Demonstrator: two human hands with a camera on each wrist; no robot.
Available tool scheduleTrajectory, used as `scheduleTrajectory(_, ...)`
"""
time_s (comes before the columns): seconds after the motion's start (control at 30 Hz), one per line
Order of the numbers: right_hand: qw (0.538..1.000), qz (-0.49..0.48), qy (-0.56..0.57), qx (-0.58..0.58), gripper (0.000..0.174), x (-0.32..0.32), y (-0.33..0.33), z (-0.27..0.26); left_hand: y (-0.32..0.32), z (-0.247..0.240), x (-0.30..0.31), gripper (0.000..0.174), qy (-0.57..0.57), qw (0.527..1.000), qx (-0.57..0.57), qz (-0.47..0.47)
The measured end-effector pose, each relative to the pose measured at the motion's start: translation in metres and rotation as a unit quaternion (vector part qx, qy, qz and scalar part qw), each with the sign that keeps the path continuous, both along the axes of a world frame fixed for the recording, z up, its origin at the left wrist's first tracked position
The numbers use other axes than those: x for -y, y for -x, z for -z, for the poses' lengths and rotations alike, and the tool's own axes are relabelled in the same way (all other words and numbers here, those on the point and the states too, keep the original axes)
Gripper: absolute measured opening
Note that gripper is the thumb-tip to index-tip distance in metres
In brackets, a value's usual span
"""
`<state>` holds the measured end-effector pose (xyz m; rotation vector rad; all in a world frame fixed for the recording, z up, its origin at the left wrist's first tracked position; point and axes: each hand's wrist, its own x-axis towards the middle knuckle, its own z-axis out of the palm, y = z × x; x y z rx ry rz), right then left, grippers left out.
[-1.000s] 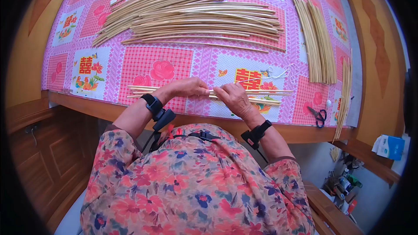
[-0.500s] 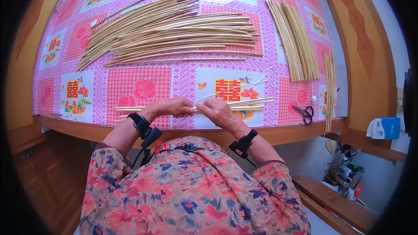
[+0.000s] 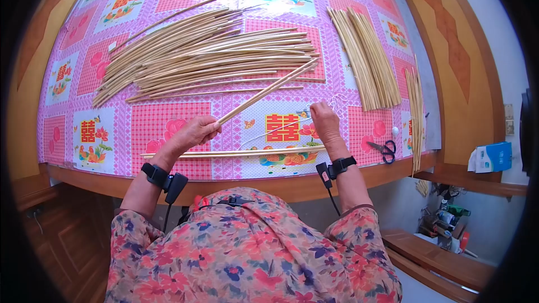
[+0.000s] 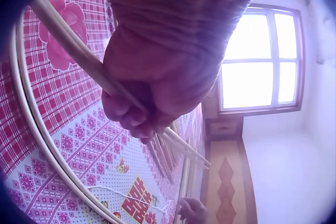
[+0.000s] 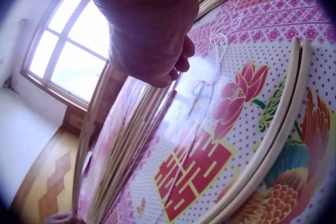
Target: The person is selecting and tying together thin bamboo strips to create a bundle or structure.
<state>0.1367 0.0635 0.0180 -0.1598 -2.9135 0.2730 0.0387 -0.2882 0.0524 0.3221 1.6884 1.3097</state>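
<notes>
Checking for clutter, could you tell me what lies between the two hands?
In the head view, a white string lies on the tablecloth between the right hand and the left hand gripping sticks.

A small bundle of thin pale sticks (image 3: pixel 264 92) is gripped at its near end by the left hand (image 3: pixel 193 132). It slants up and to the right away from that hand, off the cloth, with its far tips slightly spread. A thin white string (image 3: pixel 273 127) lies slack on the cloth, curving from between the hands to the fingertips of the right hand (image 3: pixel 324 118), with loose loops just beyond them.
</notes>
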Motion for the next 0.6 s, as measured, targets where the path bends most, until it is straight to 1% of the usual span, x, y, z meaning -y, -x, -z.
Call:
scheduleTrajectory(0.1, 0.998, -0.020, -0.014, 0.052, 0.009, 0.003, 0.000, 0.016, -0.003, -0.002, -0.005, 0.024, -0.014, 1.000, 0.008, 0.022)
scheduleTrajectory(0.13, 0.998, -0.020, -0.012, 0.052, 0.009, 0.004, 0.001, 0.017, -0.005, 0.001, -0.006, 0.024, -0.008, 1.000, 0.016, 0.011)
scheduleTrajectory(0.2, 0.992, -0.056, -0.059, 0.093, 0.014, 0.003, 0.003, 0.017, -0.007, 0.000, -0.008, 0.024, -0.005, 1.000, 0.014, 0.009)
scheduleTrajectory(0.23, 0.992, -0.056, -0.058, 0.094, 0.014, 0.003, 0.005, 0.015, -0.007, -0.001, -0.009, 0.025, -0.003, 1.000, 0.012, 0.007)
scheduleTrajectory(0.3, 0.985, -0.088, -0.082, 0.125, 0.021, 0.001, 0.009, 0.015, -0.006, 0.000, -0.011, 0.025, -0.001, 1.000, 0.008, 0.012)
scheduleTrajectory(0.33, 0.984, -0.090, -0.082, 0.127, 0.021, 0.001, 0.011, 0.016, -0.006, 0.000, -0.011, 0.025, 0.000, 1.000, 0.004, 0.017)
scheduleTrajectory(0.4, 0.977, -0.086, -0.123, 0.152, 0.013, 0.001, 0.016, 0.019, -0.005, 0.002, -0.012, 0.025, -0.005, 1.000, 0.010, 0.017)
scheduleTrajectory(0.43, 0.977, -0.088, -0.124, 0.153, 0.013, 0.000, 0.018, 0.020, -0.004, 0.002, -0.013, 0.025, -0.009, 1.000, 0.012, 0.018)
scheduleTrajectory(0.53, 0.977, -0.089, -0.107, 0.163, 0.008, -0.005, 0.023, 0.015, -0.003, -0.001, -0.013, 0.025, -0.017, 1.000, 0.004, 0.015)
scheduleTrajectory(0.57, 0.996, -0.049, -0.010, 0.074, 0.008, -0.010, 0.023, 0.010, -0.003, -0.002, -0.013, 0.025, -0.022, 1.000, 0.005, 0.008)
scheduleTrajectory(0.6, 0.996, -0.008, 0.089, -0.014, 0.009, -0.013, 0.023, 0.000, -0.004, -0.001, -0.012, 0.025, -0.022, 1.000, 0.007, 0.005)
